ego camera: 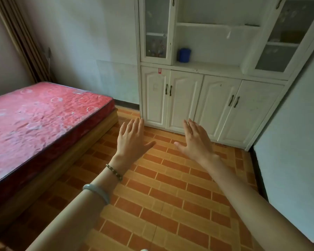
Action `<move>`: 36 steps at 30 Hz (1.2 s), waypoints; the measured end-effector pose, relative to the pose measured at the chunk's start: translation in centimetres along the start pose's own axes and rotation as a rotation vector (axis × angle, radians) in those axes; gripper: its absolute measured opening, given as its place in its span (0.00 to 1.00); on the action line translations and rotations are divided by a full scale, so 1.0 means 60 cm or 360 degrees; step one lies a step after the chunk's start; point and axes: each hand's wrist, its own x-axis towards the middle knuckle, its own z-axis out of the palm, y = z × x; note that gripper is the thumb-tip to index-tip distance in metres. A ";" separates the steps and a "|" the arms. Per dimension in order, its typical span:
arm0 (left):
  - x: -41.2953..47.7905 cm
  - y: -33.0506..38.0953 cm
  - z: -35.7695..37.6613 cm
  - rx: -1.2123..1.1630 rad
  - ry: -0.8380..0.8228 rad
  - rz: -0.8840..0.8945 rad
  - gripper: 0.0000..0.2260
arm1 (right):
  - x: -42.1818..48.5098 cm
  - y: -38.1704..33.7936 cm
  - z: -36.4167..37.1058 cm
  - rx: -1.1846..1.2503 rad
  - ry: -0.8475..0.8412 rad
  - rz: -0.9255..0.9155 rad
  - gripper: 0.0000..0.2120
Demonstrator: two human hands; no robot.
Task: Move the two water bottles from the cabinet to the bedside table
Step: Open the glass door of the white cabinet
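Both hands are held out in the lower middle of the frame, palms down and fingers spread, holding nothing: the left hand (132, 140) just left of centre, the right hand (196, 142) just right of it, both above the tiled floor (170, 187) and well short of any furniture. This reads as the very start of the task, the approach to the cabinet (212, 73), with no bottle fetched yet.

The two water bottles cannot be seen anywhere in the frame. I judge they sit behind one of the shut doors or in a part of the unit that is out of view, so the next move calls for walking up to the cabinet and opening a door by its dark handles (168, 90), probably starting with the lower doors (185, 100) nearest the hands. The bedside table does not show either; only the bed with its red mattress (40, 120) fills the left of the frame, so the table must be found after the pick-up.

As for what holds what: the open shelf in the upper middle carries a blue cup (185, 55) at its left end, contents not visible. The glass-fronted compartment (156, 29) at upper left holds small coloured items too blurred to name. The glass door at upper right (286, 33) shows nothing I can name.
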 end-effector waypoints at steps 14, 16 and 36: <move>0.372 -0.114 0.091 0.0037 -0.0033 0.0070 0.40 | 0.379 0.025 0.048 0.0025 -0.0051 0.0114 0.38; 0.408 -0.123 0.109 0.0039 -0.0066 0.0067 0.40 | 0.417 0.031 0.058 0.0012 -0.0075 0.0131 0.38; 0.843 -0.144 0.299 0.0127 -0.0041 0.0099 0.40 | 0.836 0.199 0.183 -0.0003 -0.0072 0.0127 0.38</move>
